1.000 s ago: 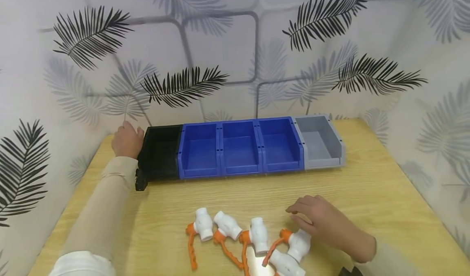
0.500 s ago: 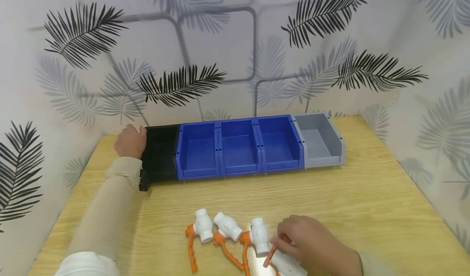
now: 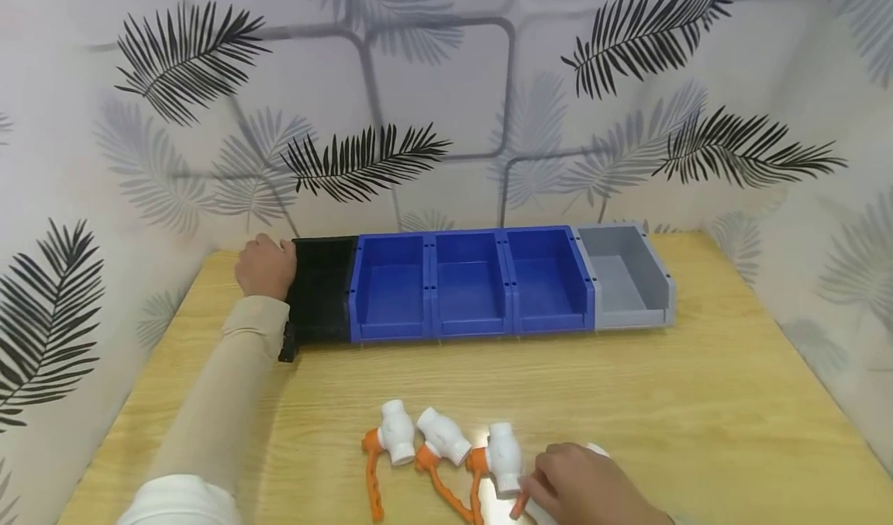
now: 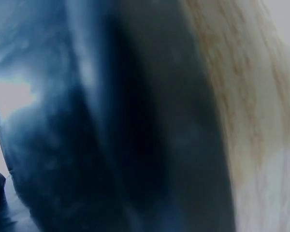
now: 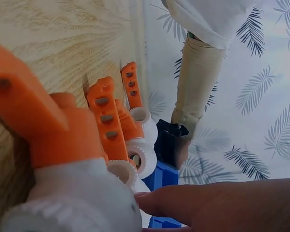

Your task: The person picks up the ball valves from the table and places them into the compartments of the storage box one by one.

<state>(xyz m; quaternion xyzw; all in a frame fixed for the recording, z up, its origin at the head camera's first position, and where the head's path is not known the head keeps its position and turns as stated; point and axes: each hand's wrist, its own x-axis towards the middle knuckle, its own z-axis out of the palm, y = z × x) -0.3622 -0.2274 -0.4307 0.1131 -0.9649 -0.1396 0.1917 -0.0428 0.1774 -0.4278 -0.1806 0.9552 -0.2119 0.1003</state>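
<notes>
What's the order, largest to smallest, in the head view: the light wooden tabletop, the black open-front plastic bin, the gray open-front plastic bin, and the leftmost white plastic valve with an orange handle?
1. Tabletop.
2. Black bin and gray bin: too alike to rank.
3. Leftmost valve.

Pale wall [image 3: 460,83], black and grey leaf print [image 3: 363,170], wood-grain table [image 3: 698,401], bright patch [image 3: 497,509] on it, seemingly glare
</notes>
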